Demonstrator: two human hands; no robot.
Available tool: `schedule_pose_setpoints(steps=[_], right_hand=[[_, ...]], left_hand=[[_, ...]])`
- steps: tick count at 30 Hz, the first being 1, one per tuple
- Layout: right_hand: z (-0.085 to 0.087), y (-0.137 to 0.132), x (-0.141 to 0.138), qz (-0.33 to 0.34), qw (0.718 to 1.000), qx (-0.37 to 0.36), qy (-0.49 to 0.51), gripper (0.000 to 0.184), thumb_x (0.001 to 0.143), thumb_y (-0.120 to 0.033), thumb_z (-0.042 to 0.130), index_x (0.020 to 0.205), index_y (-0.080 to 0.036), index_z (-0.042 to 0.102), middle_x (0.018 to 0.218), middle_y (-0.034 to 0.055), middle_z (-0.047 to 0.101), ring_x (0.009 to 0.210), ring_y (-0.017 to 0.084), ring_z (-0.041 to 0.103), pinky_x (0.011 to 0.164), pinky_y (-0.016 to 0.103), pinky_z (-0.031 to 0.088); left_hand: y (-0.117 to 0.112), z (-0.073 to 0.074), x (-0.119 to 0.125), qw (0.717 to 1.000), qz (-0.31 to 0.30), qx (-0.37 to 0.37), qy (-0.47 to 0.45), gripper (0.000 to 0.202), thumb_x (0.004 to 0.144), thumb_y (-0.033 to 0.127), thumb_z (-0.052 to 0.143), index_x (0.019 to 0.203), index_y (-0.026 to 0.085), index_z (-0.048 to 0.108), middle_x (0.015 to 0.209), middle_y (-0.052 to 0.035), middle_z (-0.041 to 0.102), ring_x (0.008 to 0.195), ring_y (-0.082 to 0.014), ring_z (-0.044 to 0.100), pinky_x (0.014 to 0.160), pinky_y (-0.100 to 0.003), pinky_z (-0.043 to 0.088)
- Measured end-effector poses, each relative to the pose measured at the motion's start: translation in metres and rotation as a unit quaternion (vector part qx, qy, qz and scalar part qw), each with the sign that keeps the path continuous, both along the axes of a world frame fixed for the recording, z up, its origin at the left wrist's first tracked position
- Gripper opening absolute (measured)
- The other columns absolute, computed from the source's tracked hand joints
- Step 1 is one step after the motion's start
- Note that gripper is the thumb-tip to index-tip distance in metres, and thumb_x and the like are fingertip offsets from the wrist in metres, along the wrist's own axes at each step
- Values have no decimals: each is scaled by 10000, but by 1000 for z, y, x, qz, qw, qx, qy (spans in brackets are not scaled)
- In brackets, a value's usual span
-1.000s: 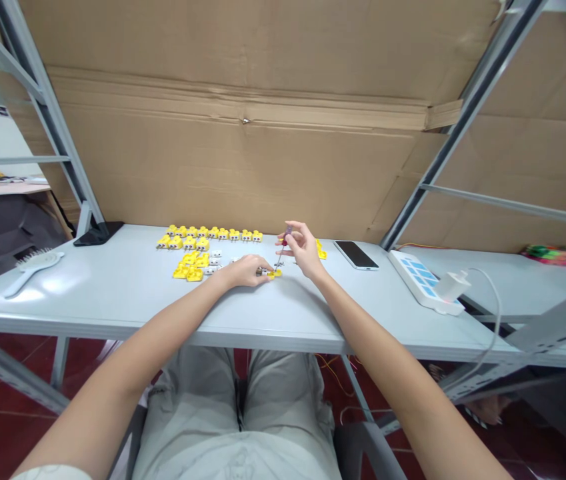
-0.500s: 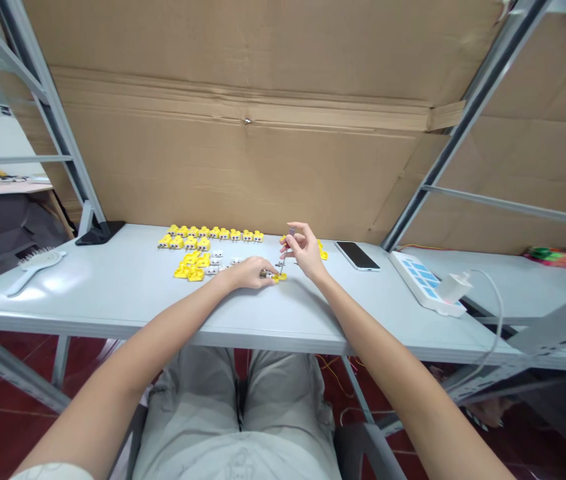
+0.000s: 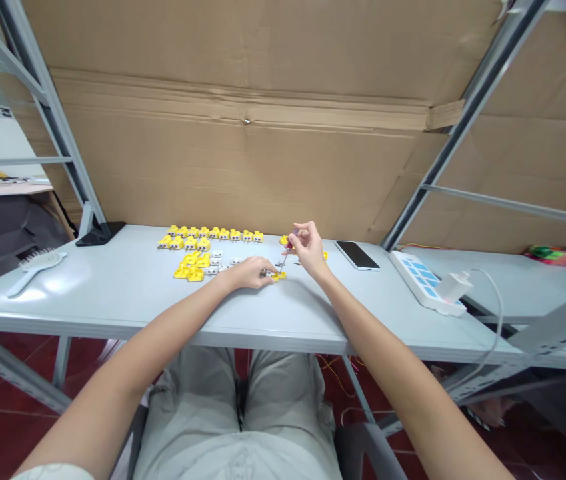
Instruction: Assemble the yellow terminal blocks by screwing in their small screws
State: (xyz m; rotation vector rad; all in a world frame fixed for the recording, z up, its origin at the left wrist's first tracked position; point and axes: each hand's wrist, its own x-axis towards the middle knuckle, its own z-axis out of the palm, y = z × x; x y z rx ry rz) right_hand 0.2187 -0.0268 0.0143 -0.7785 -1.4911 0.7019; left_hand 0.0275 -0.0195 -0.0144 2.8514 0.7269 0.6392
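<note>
My left hand (image 3: 253,273) rests on the table and pinches a small yellow plastic piece (image 3: 281,275) against the tabletop. Fingers cover part of that piece. In my right hand (image 3: 309,249) is a screwdriver (image 3: 285,259), its handle between thumb and fingers; the thin shaft slants down and left to the yellow piece. Left of my hands lie loose yellow shells (image 3: 193,265) and small white parts (image 3: 217,254). Behind them, assembled yellow pieces with eye-like dots (image 3: 224,233) stand in rows. Tiny dark bits, probably screws (image 3: 279,265), lie near the shaft.
A phone (image 3: 357,255) lies right of my right hand. Further right is a power strip (image 3: 425,283) with a white plug and cable. A hairbrush (image 3: 35,268) lies at the left end. Cardboard (image 3: 243,180) stands behind the table between metal posts.
My right hand has shifted slightly right, so the screwdriver, upright before, now leans with its handle to the right. My left hand stays in place on the yellow piece.
</note>
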Motion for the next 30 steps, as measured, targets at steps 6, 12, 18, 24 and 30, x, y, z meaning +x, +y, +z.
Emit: schedule_pose_setpoints(steps=[6,12,18,24,30], right_hand=[[1,-1,-4,38,999,-6,7,418,792,-559,609,1050,-276,442,854,-23,575,737,125,621,631,336,620],[3,-2,-7,15,1000,2,21,463,713,-540,708,975,-266,442,753,-67,472,628,100,569,566,318,613],[4,-3,-4,40,999,-8,7,427,763,-551,654,982,-266,421,838,-31,558,716,123,610,637,357,621],[4,-3,-3,24,1000,-5,17,424,747,-534,676,942,-264,414,854,-35,544,693,115,607,636,363,621],[5,-3,-2,18,1000,3,3,439,724,-515,706,923,-265,406,752,-61,512,633,111,584,599,349,617]], left_hand=[[-2,1,1,1000,3,-3,-5,271,852,240,636,1098,157,715,1068,-113,725,971,-221,673,898,-312,488],[-2,2,1,1000,-1,-3,-4,260,853,233,637,1087,155,718,1066,-113,727,962,-218,676,896,-305,486],[-2,2,1,1000,1,-2,-2,269,849,232,641,1094,152,717,1050,-116,728,946,-224,679,885,-312,490],[-2,2,1,1000,2,-2,-2,276,853,241,634,1103,153,713,1060,-115,725,958,-226,675,897,-320,487],[-1,1,1,1000,-1,-3,-9,266,850,246,637,1089,164,720,1051,-112,728,941,-218,678,886,-309,490]])
